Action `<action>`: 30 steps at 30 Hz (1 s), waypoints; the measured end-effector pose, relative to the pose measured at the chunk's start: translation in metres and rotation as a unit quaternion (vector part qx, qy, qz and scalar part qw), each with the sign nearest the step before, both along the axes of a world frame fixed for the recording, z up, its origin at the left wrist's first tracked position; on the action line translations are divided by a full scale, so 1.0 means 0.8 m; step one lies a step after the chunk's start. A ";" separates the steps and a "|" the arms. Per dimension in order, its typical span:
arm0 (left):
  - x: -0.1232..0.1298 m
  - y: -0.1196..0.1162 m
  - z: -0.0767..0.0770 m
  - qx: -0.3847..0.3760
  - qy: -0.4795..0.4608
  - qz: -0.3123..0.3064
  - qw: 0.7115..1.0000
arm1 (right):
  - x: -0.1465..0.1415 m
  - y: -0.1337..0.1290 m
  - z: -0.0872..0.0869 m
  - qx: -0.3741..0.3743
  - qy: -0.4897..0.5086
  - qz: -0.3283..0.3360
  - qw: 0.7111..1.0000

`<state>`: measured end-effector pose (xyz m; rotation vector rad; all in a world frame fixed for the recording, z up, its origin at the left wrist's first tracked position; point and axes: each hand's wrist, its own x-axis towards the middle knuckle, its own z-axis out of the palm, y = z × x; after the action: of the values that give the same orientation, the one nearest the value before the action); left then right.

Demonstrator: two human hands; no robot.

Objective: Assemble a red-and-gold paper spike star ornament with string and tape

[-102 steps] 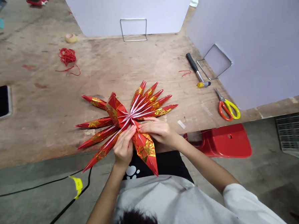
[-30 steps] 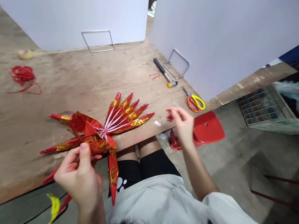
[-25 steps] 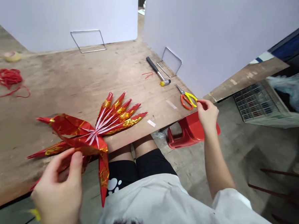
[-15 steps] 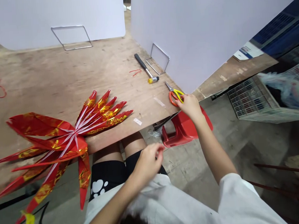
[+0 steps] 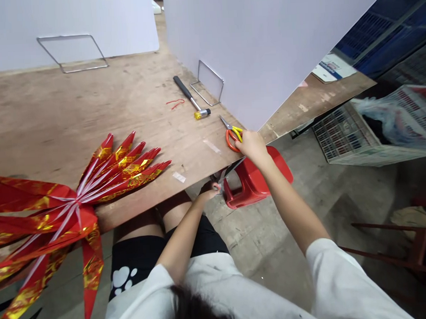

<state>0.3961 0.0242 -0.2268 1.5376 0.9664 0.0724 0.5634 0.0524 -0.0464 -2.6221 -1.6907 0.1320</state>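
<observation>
My right hand [image 5: 252,147] is at the table's front edge, its fingers curled on the handles of the scissors [image 5: 232,140], one orange and one yellow. The blades lie on the wood and point away from me. My left hand [image 5: 209,192] is low beside the table edge, above my knees. Its fingers look curled, near a clear, shiny strip [image 5: 221,177]; what they hold is too small to make out. A red and gold folded foil decoration [image 5: 78,200], gathered at its middle with white stripes, lies over the table's edge on the left.
A mallet [image 5: 191,98] and a bit of red string [image 5: 176,103] lie on the wooden table [image 5: 134,97]. White panels [image 5: 250,48] with wire stands [image 5: 209,82] rise behind. A red plastic stool [image 5: 250,181] stands below; a plastic crate [image 5: 350,133] is at right.
My left hand has moved forward from my lap to below the table edge. The right hand keeps its place on the scissors. The whole view has shifted rightward.
</observation>
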 end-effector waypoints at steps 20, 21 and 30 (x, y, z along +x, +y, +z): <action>-0.139 -0.104 0.189 -0.315 -0.265 0.241 0.879 | -0.004 -0.254 0.058 0.161 0.647 -0.020 0.745; -0.145 -0.109 0.191 -0.315 -0.244 0.264 0.878 | -0.008 -0.265 0.055 0.153 0.654 -0.026 0.740; -0.193 -0.159 0.168 -0.374 -0.143 0.254 0.880 | -0.055 -0.314 0.007 0.070 0.750 -0.063 0.655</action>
<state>0.2420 -0.1027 -0.0922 0.5206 0.9764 0.2593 0.5191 -0.1987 -0.0410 -1.3488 -0.7285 1.5146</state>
